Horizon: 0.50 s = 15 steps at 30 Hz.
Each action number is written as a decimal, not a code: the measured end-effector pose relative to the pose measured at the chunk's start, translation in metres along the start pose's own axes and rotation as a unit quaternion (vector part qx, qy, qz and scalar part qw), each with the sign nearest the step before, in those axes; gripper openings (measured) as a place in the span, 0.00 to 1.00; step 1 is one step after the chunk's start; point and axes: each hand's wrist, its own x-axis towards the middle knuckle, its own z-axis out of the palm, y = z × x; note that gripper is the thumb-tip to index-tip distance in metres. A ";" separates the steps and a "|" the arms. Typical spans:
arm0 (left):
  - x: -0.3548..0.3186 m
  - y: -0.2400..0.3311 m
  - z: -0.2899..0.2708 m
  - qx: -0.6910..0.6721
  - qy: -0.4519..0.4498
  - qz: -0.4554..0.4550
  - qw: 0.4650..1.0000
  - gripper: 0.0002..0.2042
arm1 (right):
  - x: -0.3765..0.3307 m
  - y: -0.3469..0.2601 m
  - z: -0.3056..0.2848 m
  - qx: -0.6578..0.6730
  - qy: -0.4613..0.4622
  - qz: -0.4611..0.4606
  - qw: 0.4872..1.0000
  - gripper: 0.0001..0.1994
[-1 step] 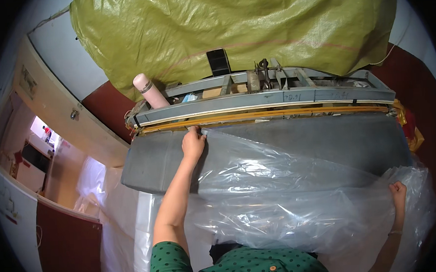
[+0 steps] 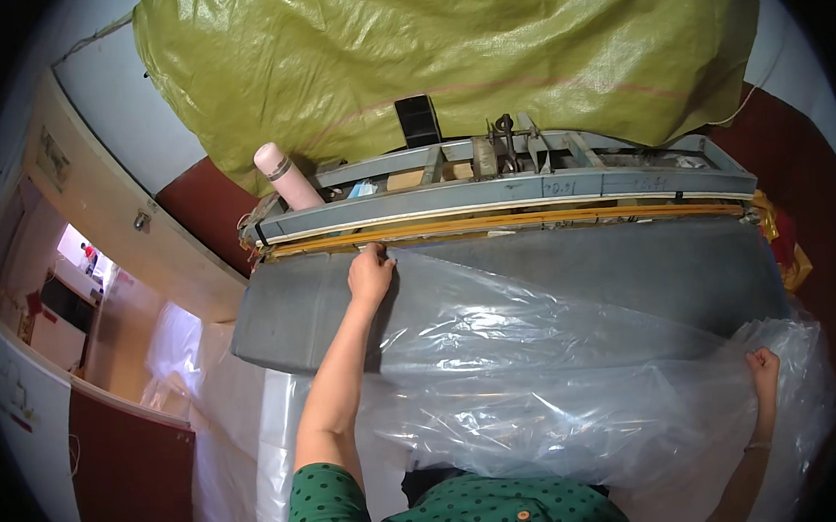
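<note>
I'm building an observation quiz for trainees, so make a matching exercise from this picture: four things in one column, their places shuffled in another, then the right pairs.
Things
1. Pink flask
2. Left hand
3. Clear plastic sheet
4. Black phone

Places
A. Partly covering the long grey slab
B. At the left end of the metal frame
C. In front of the yellow-green tarp, beyond the frame
D. At the sheet's far corner

Pairs: 1-B, 2-D, 3-A, 4-C

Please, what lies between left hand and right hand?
In the head view, a clear plastic sheet lies between the left hand and right hand, partly covering the grey surface.
</note>
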 end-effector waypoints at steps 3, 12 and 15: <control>0.013 -0.014 0.004 -0.062 -0.069 -0.030 0.995 0.09 | 0.005 0.011 -0.002 -0.007 0.022 -0.016 1.000 0.12; 0.021 -0.055 0.004 -0.291 0.160 -0.048 0.942 0.07 | 0.102 -0.074 0.049 0.157 0.191 -0.011 0.969 0.07; 0.030 -0.075 0.012 -0.202 0.251 -0.028 0.946 0.07 | 0.149 -0.092 0.103 0.083 0.252 -0.130 0.955 0.07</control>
